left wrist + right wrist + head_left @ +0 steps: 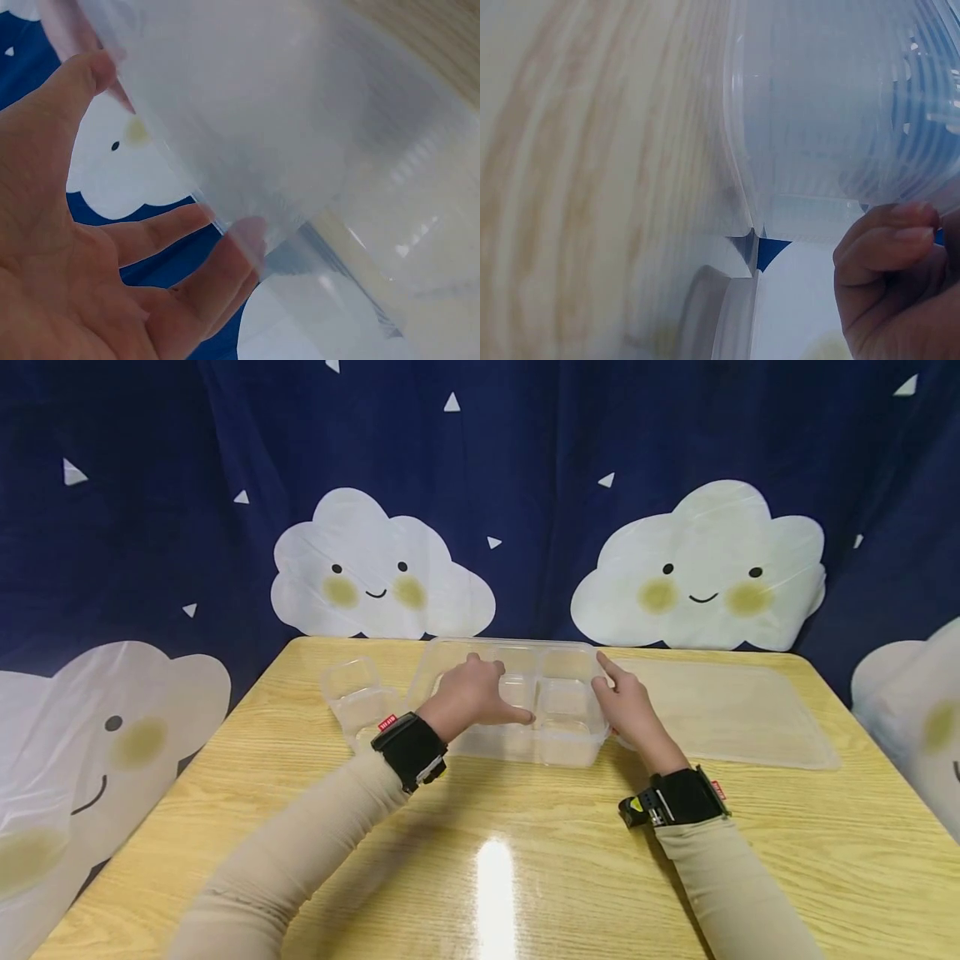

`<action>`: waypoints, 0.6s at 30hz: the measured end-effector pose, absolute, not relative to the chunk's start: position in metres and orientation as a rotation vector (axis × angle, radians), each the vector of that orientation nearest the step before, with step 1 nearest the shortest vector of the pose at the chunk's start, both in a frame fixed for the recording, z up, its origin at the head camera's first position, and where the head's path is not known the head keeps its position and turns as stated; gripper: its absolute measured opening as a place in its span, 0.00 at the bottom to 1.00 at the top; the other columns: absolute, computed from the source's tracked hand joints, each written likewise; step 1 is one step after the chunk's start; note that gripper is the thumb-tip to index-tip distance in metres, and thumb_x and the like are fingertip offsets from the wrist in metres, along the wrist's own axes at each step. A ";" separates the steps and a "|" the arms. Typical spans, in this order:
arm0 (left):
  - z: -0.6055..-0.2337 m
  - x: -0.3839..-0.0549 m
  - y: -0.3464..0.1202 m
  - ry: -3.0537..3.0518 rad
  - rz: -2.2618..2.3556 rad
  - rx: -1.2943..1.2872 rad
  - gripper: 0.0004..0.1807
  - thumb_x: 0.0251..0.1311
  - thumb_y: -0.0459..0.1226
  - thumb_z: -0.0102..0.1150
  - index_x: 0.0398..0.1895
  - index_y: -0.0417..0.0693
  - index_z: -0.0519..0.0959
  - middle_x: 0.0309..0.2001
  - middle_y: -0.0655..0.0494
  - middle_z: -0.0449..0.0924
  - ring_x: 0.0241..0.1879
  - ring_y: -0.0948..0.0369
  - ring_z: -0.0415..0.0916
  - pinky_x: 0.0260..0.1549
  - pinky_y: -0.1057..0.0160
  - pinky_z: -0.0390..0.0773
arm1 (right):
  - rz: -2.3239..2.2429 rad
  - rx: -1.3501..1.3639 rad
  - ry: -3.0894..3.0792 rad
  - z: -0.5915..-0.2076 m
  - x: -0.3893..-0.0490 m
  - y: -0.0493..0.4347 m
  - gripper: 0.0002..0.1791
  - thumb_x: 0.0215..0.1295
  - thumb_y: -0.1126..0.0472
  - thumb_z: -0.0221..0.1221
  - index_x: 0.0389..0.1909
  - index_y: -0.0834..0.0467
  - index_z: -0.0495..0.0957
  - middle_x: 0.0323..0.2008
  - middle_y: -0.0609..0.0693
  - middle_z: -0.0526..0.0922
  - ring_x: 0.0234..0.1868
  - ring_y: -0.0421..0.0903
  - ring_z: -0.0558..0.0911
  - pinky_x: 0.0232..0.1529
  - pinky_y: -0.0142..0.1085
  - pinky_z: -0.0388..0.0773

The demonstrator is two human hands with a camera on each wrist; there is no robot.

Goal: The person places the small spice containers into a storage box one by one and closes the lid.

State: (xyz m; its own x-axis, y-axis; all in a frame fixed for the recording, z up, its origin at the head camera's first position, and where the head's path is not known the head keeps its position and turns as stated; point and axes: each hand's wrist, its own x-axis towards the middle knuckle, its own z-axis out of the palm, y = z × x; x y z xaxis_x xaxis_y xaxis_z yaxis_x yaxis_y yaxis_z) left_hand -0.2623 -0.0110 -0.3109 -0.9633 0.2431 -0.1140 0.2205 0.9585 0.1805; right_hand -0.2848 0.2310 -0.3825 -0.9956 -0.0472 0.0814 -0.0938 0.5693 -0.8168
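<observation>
A large clear plastic container stands toward the back of the table, with smaller clear boxes inside it. My left hand reaches over its middle, thumb and fingers spread across a small clear box and holding it by the rim. In the left wrist view, the fingertips of that hand lie at the edge of clear plastic, one partly seen through it. At the container's right end, my right hand grips the rim. Curled fingers show beside the plastic wall in the right wrist view.
Left of the container are more small clear boxes. A flat translucent lid lies on the wooden table at right. Behind the table hangs a dark blue curtain with cloud prints.
</observation>
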 end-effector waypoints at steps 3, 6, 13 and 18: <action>-0.316 -0.262 -0.009 2.967 0.238 0.340 0.51 0.47 0.68 0.71 0.68 0.45 0.72 0.63 0.38 0.70 0.52 0.48 0.77 0.49 0.50 0.80 | 1.446 0.122 -2.733 -0.383 -0.284 0.230 0.34 0.74 0.56 0.40 0.81 0.54 0.52 0.12 0.45 0.60 0.08 0.40 0.62 0.12 0.36 0.69; -0.316 -0.262 -0.006 2.968 0.220 0.320 0.52 0.47 0.68 0.71 0.69 0.45 0.71 0.64 0.37 0.68 0.53 0.47 0.77 0.49 0.50 0.80 | 1.437 0.121 -2.729 -0.384 -0.285 0.230 0.34 0.74 0.56 0.40 0.80 0.54 0.52 0.12 0.44 0.60 0.08 0.40 0.62 0.12 0.36 0.69; -0.314 -0.261 -0.003 2.960 0.186 0.290 0.53 0.47 0.69 0.70 0.69 0.44 0.71 0.63 0.38 0.69 0.52 0.48 0.77 0.47 0.52 0.80 | 1.407 0.131 -2.731 -0.384 -0.287 0.231 0.34 0.74 0.56 0.40 0.80 0.54 0.53 0.12 0.44 0.59 0.09 0.40 0.62 0.13 0.36 0.69; -0.312 -0.260 -0.005 2.933 0.206 0.304 0.49 0.46 0.70 0.70 0.60 0.42 0.76 0.61 0.40 0.72 0.48 0.52 0.75 0.44 0.54 0.80 | 1.415 0.127 -2.732 -0.385 -0.286 0.230 0.34 0.74 0.56 0.40 0.80 0.54 0.52 0.11 0.43 0.60 0.09 0.40 0.61 0.13 0.35 0.69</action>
State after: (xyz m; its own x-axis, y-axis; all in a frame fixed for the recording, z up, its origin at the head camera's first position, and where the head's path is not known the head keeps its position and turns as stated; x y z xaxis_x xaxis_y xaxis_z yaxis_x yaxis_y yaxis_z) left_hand -0.2598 -0.0045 -0.3118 -0.9619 0.2152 -0.1685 0.1895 0.9694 0.1561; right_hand -0.2864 0.2305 -0.3849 -0.9946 -0.0443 0.0934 -0.1018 0.5747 -0.8120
